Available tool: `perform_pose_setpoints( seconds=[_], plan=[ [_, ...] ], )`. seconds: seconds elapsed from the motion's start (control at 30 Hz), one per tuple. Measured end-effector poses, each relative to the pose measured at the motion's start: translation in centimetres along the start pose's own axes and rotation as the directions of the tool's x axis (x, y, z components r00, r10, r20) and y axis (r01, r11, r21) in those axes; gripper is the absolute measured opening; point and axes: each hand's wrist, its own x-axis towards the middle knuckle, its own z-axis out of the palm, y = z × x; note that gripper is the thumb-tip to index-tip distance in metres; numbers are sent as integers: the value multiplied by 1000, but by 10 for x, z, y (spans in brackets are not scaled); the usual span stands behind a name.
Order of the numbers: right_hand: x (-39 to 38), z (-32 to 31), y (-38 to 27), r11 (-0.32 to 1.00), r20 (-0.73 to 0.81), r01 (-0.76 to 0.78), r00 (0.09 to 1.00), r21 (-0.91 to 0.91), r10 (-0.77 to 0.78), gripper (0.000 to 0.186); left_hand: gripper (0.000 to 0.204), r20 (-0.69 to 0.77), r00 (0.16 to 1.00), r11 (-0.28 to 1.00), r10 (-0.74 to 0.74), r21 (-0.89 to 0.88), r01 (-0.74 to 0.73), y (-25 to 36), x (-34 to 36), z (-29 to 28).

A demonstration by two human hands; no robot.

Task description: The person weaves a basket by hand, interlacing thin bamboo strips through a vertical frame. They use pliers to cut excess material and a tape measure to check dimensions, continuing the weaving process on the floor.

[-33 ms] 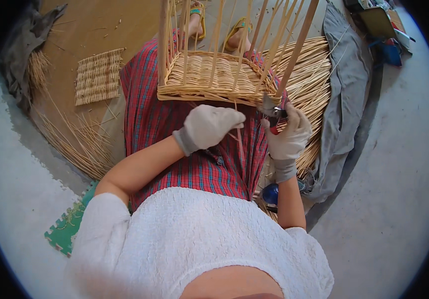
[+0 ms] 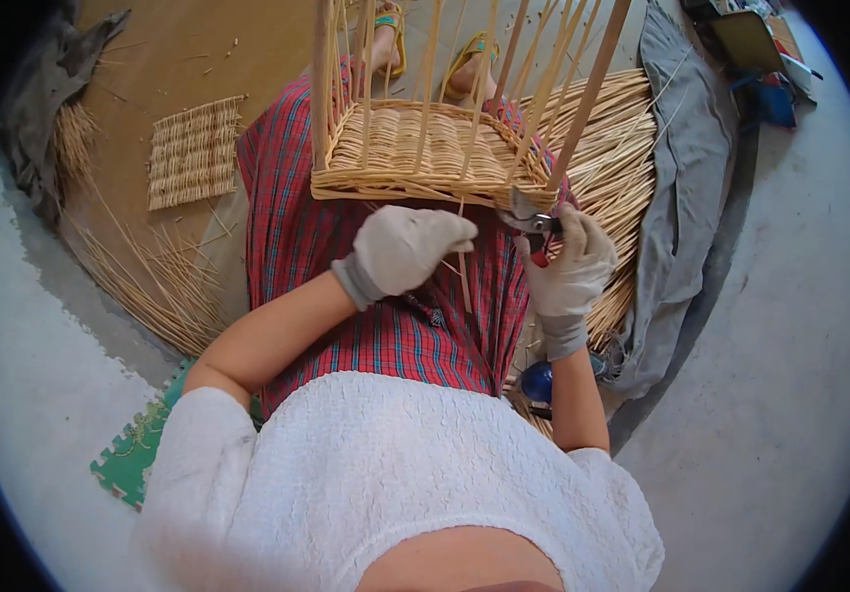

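In the head view a partly woven wicker basket (image 2: 415, 148) with upright stakes rests on my red plaid-covered lap. My left hand (image 2: 405, 247), in a pale glove with grey cuff, is just below its near rim, fingers pinched on a thin cane strip (image 2: 463, 289) that hangs down. My gloved right hand (image 2: 573, 271) holds pruning shears (image 2: 540, 229) with red handles, their metal blades up against the basket's near rim at the right corner. The far tips of my left fingers are partly hidden.
A loose woven square (image 2: 193, 153) and scattered canes (image 2: 163, 276) lie left. A large cane bundle (image 2: 602, 128) and grey cloth (image 2: 681, 197) lie right, with a blue round object (image 2: 536, 383). Green foam mat (image 2: 129, 459) is lower left; assorted items (image 2: 770, 99) sit upper right.
My left hand has shifted slightly left. My right hand and the shears have moved a little left along the basket's rim.
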Motion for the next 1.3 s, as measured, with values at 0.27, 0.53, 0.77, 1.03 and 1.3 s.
perform_pose_setpoints(
  seconds=[0.27, 0.53, 0.77, 1.03, 1.3],
  plan=[
    [11, 20, -7, 967, -29, 244, 969, -77, -247, 86, 21, -71, 997, 998, 14, -54, -18, 5, -9, -17],
    [-2, 3, 9, 952, 126, 306, 944, -3, -304, 88, 26, -114, 993, 994, -24, -112, 11, 12, -8, -19],
    [-14, 18, -5, 991, 20, 135, 991, -3, -135, 83, 32, -152, 988, 995, -11, -100, -4, 16, -9, -16],
    [-6, 23, -4, 977, -2, 187, 982, -105, -188, 86, 34, -157, 988, 995, -6, -102, -10, 18, -14, -13],
    [-4, 27, 0, 969, -46, 232, 971, -87, -237, 83, 33, -146, 989, 993, -30, -119, 12, 17, -14, -17]
  ],
)
